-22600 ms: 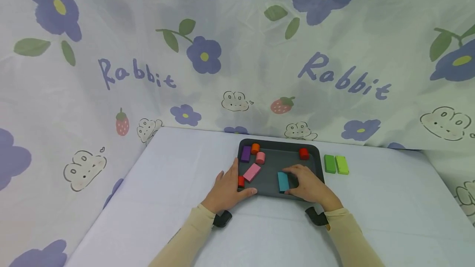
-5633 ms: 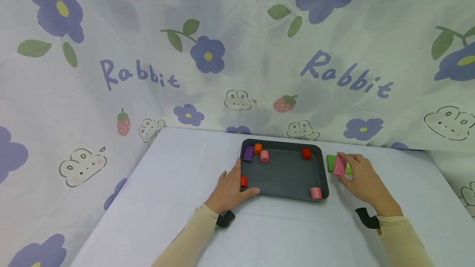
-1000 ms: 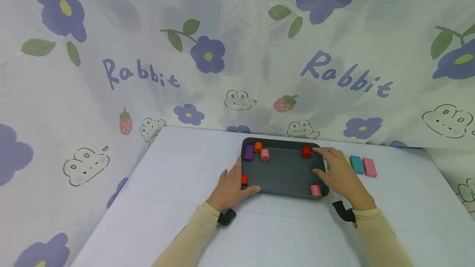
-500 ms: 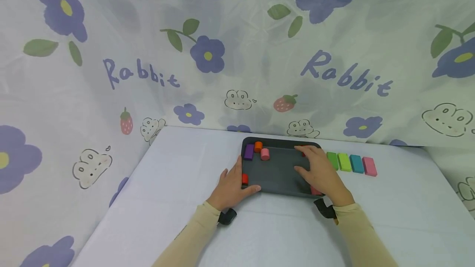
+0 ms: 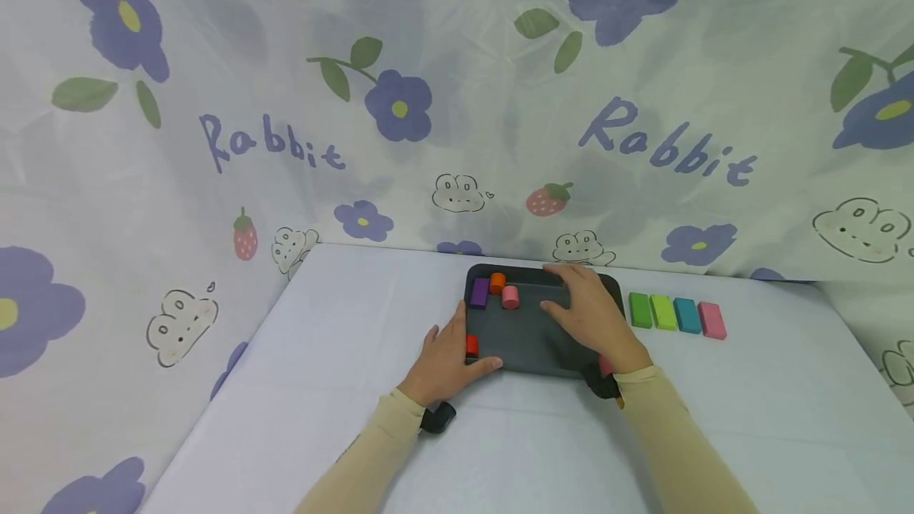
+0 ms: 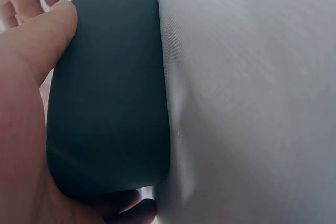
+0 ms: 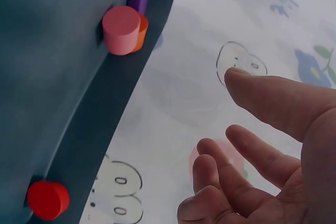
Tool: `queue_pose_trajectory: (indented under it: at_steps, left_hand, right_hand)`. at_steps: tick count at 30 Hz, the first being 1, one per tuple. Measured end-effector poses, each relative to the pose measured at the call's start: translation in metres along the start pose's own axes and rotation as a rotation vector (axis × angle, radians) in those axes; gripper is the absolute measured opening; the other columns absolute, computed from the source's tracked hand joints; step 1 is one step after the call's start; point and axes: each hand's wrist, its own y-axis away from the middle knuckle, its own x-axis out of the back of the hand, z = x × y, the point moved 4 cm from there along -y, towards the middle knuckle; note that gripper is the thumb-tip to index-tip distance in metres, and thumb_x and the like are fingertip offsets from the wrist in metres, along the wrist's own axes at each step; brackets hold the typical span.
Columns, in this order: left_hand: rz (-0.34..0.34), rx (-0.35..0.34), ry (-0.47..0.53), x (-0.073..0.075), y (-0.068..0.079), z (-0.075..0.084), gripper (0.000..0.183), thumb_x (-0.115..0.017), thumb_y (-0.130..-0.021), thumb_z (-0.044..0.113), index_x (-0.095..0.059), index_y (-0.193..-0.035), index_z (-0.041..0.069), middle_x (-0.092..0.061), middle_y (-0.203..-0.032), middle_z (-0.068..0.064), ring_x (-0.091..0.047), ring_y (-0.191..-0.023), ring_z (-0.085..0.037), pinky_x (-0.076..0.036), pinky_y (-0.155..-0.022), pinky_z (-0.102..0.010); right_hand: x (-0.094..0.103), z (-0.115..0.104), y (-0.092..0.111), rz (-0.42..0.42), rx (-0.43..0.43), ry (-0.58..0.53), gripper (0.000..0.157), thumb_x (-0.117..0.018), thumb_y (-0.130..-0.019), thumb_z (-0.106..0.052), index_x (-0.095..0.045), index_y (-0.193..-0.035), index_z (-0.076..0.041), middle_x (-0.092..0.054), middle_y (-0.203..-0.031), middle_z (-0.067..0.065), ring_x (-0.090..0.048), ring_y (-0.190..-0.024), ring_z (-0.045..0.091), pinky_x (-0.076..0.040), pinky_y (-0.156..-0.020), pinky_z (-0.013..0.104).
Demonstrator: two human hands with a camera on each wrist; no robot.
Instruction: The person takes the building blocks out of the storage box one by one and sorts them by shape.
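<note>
My right hand point(image 5: 589, 314) hovers over the tray's right half, thumb and fingers apart with nothing between them. My left hand point(image 5: 444, 363) rests against the dark grey tray point(image 5: 528, 367) at its front left corner, fingers straight along the left side, thumb at the front rim. Inside the tray's back left lie a purple block point(image 5: 479, 293), an orange cylinder point(image 5: 497, 283) and a pink cylinder point(image 5: 510, 297). A red cylinder point(image 5: 472, 346) sits near my left hand. Another red cylinder point(image 7: 48, 200) shows in the right wrist view. My right wrist partly hides another pink cylinder point(image 5: 605, 365).
Right of the tray, a green block point(image 5: 640, 310), a lime block point(image 5: 662, 312), a teal block point(image 5: 687, 316) and a pink block point(image 5: 712, 320) form a row on the white tablecloth point(image 5: 771, 403). A patterned curtain point(image 5: 500, 101) hangs behind.
The teal and pink blocks went from the tray to the row outside. Within the last second my right hand moved left over the tray, empty. My left hand stayed put.
</note>
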Motion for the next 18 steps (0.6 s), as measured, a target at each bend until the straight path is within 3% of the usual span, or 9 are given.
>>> queue_pose_trajectory:
  at_steps: [10,18]
  left_hand:
    - [0.01,-0.011,-0.008,-0.001,-0.001,-0.001,0.115,-0.06,-0.089,0.069,-0.005,-0.16,-0.003,-0.024,-0.163,-0.018,-0.033,-0.147,-0.032,-0.018,-0.117,-0.062]
    - [0.004,-0.006,-0.011,-0.002,-0.001,-0.001,0.115,-0.059,-0.089,0.07,-0.005,-0.16,-0.002,-0.025,-0.163,-0.019,-0.033,-0.147,-0.032,-0.018,-0.117,-0.062]
  right_hand:
    - [-0.019,-0.001,-0.025,-0.024,0.039,-0.117,0.058,-0.077,-0.089,-0.015,-0.055,-0.141,-0.002,-0.058,-0.135,0.019,-0.059,-0.108,0.036,-0.051,-0.089,0.049]
    - [-0.032,-0.002,-0.043,-0.073,0.021,-0.121,0.056,-0.076,-0.091,-0.017,-0.056,-0.141,-0.003,-0.057,-0.138,0.018,-0.057,-0.114,0.036,-0.049,-0.098,0.05]
